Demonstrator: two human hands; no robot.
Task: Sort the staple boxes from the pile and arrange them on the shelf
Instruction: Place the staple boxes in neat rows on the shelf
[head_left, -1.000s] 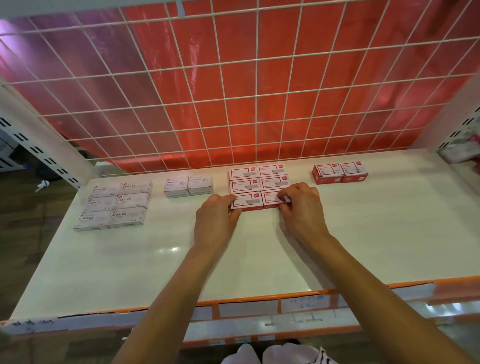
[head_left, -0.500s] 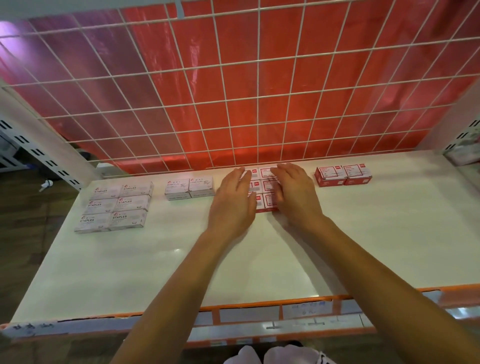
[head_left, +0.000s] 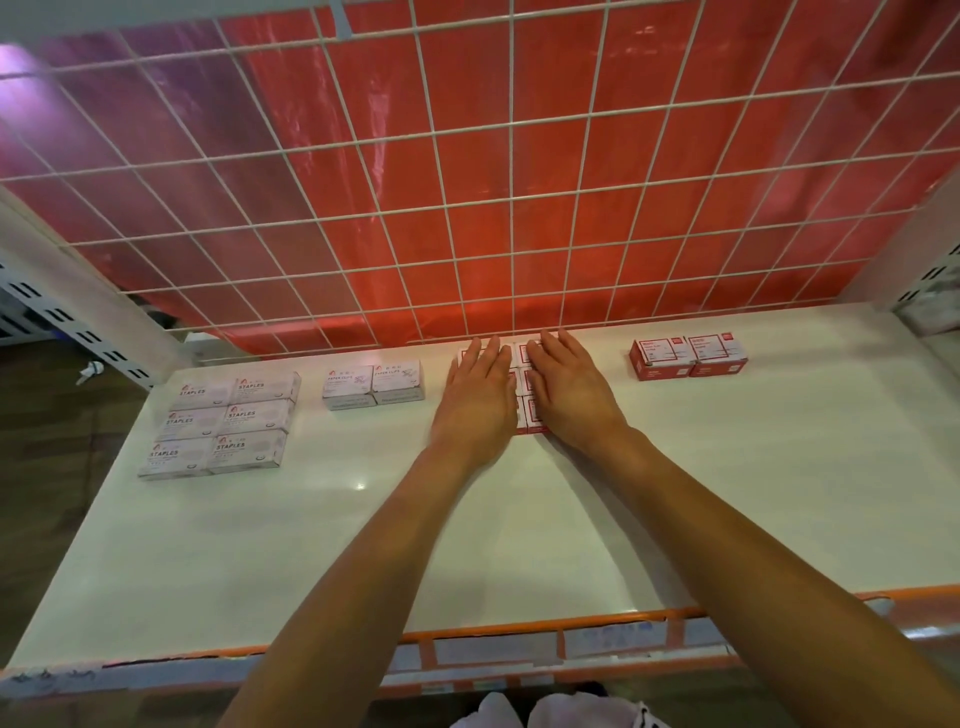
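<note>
Both hands lie flat, palms down, on a block of red staple boxes (head_left: 529, 418) at the back of the white shelf (head_left: 363, 545). The left hand (head_left: 475, 400) covers the block's left column and the right hand (head_left: 569, 395) covers its right column. The fingers of each are straight and close together, pointing toward the wire grid (head_left: 512, 208) at the shelf's rear, and neither hand curls round anything. Only a narrow strip of red-and-white box tops shows between the two hands, plus the block's near edge by the wrists.

Well to the right of the right hand stands a pair of red boxes (head_left: 688, 356), side by side and touching. Just left of the left hand sits a pair of pale PAPER CLIPS boxes (head_left: 373, 384), also touching each other. Farther left of that hand, six pale STAPLES boxes (head_left: 223, 423) lie in two columns of three, packed tight. Beyond the fingertips, behind the grid, hangs a red sheet (head_left: 545, 156). An orange strip (head_left: 519, 631) runs along the shelf's front edge, under both forearms.
</note>
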